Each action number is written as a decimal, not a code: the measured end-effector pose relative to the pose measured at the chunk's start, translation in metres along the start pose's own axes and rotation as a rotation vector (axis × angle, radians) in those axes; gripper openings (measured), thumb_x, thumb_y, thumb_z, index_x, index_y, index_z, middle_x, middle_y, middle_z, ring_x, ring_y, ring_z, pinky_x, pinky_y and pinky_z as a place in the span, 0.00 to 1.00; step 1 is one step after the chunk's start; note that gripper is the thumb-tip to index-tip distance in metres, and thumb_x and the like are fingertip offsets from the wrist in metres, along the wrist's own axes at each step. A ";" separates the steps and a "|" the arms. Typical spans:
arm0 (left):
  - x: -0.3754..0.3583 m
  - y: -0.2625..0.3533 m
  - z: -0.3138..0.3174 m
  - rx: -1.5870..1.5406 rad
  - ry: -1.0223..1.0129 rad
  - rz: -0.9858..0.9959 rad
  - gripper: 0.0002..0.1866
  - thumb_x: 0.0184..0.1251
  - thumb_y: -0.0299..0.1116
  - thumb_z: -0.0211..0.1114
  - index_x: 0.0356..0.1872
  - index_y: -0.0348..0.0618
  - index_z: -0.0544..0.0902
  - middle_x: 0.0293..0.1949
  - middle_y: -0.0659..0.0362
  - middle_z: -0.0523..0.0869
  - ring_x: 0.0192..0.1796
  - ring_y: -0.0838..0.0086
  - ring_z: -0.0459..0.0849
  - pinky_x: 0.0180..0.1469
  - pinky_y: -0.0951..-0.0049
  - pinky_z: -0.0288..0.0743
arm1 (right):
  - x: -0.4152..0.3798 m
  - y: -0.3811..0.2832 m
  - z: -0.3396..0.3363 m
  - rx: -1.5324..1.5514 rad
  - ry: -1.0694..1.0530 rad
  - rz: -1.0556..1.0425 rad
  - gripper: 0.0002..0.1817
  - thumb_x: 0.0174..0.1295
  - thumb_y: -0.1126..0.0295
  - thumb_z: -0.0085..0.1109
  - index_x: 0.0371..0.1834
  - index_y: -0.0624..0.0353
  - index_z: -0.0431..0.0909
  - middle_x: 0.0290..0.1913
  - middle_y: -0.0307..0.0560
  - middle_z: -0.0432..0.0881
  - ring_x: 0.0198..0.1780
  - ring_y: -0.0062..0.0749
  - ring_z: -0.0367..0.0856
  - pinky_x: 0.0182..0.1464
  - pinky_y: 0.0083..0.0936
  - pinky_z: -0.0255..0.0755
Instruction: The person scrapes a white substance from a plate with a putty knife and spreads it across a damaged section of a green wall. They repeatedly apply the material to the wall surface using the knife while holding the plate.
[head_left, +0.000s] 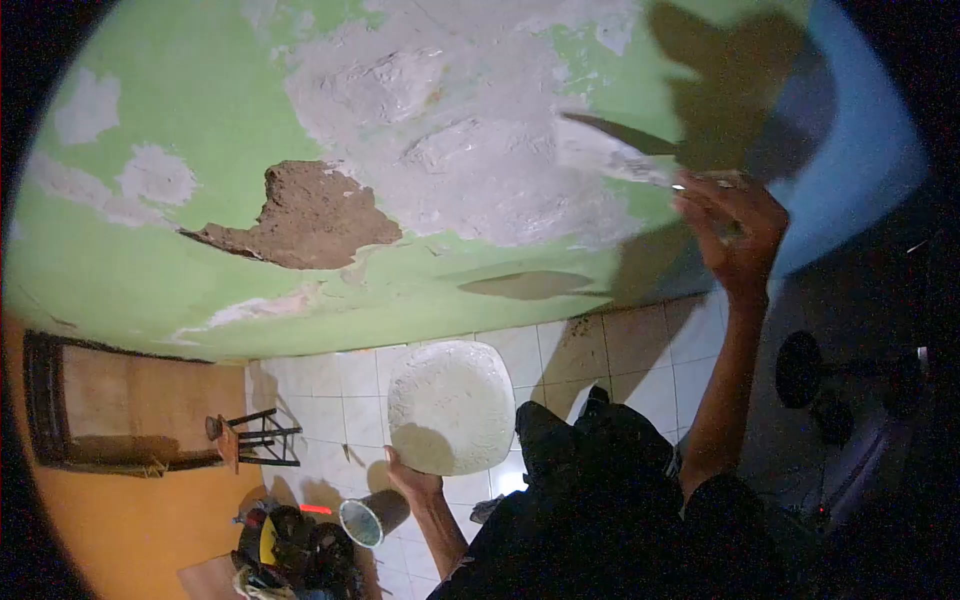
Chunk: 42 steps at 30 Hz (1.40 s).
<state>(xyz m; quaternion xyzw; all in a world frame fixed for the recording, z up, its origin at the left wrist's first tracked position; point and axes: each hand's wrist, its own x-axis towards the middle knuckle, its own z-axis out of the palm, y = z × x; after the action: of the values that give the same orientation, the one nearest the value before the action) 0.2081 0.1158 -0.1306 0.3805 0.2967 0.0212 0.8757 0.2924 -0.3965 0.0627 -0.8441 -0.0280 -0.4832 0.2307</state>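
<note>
My right hand [742, 228] is raised at the wall, fingers wrapped round the handle of a putty knife [622, 160]. The knife's broad blade is smeared white and overlaps a large patch of whitish filler [490, 160] on the green wall [220, 90]. Lower down, my left hand [415, 482] grips the near edge of a pale, rounded-square tray [508, 400], held out level over the floor. White paste [450, 395] is spread across the tray. Left of the filler, a brown bare patch [320, 215] shows where the wall's surface has come off.
A bucket [368, 522] stands on the white tiled floor [350, 415] beside my left forearm. Further left are a small dark-legged stool [258, 440], a wooden door [140, 405] and a heap of mixed items [295, 550]. Dark objects [800, 370] stand in shadow at right.
</note>
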 end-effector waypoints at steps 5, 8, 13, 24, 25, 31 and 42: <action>0.004 0.000 0.021 0.033 -0.026 0.003 0.29 0.77 0.53 0.40 0.58 0.36 0.75 0.52 0.49 0.80 0.55 0.56 0.78 0.59 0.53 0.72 | 0.018 -0.025 0.041 -0.034 -0.176 -0.120 0.08 0.50 0.68 0.70 0.35 0.47 0.88 0.34 0.42 0.87 0.37 0.38 0.85 0.42 0.34 0.78; 0.003 0.004 0.018 0.014 -0.032 0.009 0.29 0.77 0.53 0.40 0.57 0.36 0.76 0.51 0.50 0.81 0.54 0.56 0.79 0.59 0.53 0.72 | 0.023 -0.015 0.050 -0.011 -0.161 -0.231 0.14 0.48 0.72 0.72 0.40 0.49 0.88 0.35 0.43 0.87 0.37 0.35 0.83 0.39 0.32 0.75; -0.005 0.004 -0.014 -0.038 0.015 0.038 0.30 0.76 0.54 0.40 0.55 0.37 0.77 0.49 0.51 0.82 0.52 0.55 0.80 0.59 0.52 0.73 | -0.012 0.021 0.009 -0.065 -0.047 -0.013 0.11 0.51 0.75 0.70 0.39 0.55 0.88 0.39 0.44 0.88 0.38 0.34 0.85 0.43 0.32 0.75; 0.002 0.009 0.005 -0.038 0.043 0.047 0.30 0.78 0.52 0.38 0.60 0.34 0.72 0.56 0.46 0.78 0.59 0.53 0.76 0.65 0.50 0.67 | 0.005 -0.032 0.044 0.086 -0.063 -0.079 0.10 0.50 0.68 0.71 0.37 0.48 0.86 0.33 0.41 0.85 0.35 0.40 0.83 0.40 0.35 0.74; 0.000 0.010 0.012 -0.021 0.069 0.039 0.30 0.78 0.52 0.38 0.60 0.34 0.73 0.56 0.47 0.78 0.59 0.53 0.76 0.65 0.50 0.67 | 0.015 -0.031 0.046 0.009 -0.074 -0.125 0.10 0.50 0.69 0.70 0.37 0.48 0.87 0.33 0.41 0.85 0.35 0.39 0.83 0.39 0.35 0.74; -0.005 0.009 -0.001 -0.046 0.013 0.002 0.30 0.78 0.52 0.37 0.59 0.35 0.73 0.56 0.48 0.79 0.58 0.54 0.77 0.63 0.51 0.69 | 0.020 -0.006 0.005 -0.068 0.056 -0.071 0.09 0.51 0.72 0.70 0.38 0.51 0.87 0.36 0.43 0.87 0.37 0.37 0.84 0.41 0.31 0.76; -0.005 0.005 0.005 -0.055 0.068 -0.020 0.30 0.78 0.53 0.37 0.59 0.36 0.74 0.55 0.47 0.79 0.57 0.53 0.77 0.62 0.50 0.70 | 0.000 -0.058 0.057 0.250 -0.112 0.003 0.10 0.50 0.73 0.71 0.37 0.59 0.86 0.36 0.46 0.88 0.37 0.38 0.86 0.42 0.29 0.77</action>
<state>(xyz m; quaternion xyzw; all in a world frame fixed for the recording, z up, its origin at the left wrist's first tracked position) 0.2079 0.1146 -0.1225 0.3522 0.3293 0.0337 0.8754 0.3224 -0.3209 0.0592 -0.8344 -0.0999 -0.4277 0.3329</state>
